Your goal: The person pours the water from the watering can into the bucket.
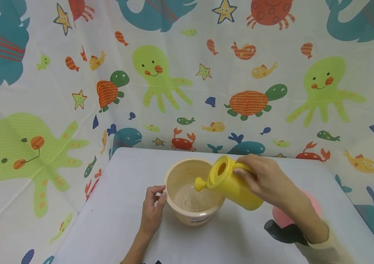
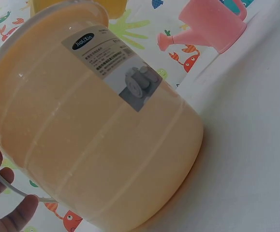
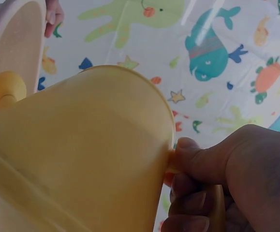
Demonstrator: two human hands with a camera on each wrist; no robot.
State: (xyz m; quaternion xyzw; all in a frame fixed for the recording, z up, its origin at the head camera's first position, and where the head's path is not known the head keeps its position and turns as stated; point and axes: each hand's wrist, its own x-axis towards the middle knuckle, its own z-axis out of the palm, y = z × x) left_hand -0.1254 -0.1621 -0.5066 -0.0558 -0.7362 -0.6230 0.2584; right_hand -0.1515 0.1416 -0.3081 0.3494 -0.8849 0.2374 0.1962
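A cream plastic bucket with a printed label stands upright on the table. At its left side my left hand holds the bucket; in the left wrist view, the fingers are curled about its thin pale handle. My right hand grips the handle of a yellow watering can, thumb and fingers wrapped round it in the right wrist view. The can is tilted left, its spout head over the bucket's opening. Small shiny spots show inside the bucket; whether water flows is unclear.
A pink watering can stands on the white table, right of the bucket and partly hidden by my right forearm in the head view. Behind the table hangs a sheet printed with sea animals.
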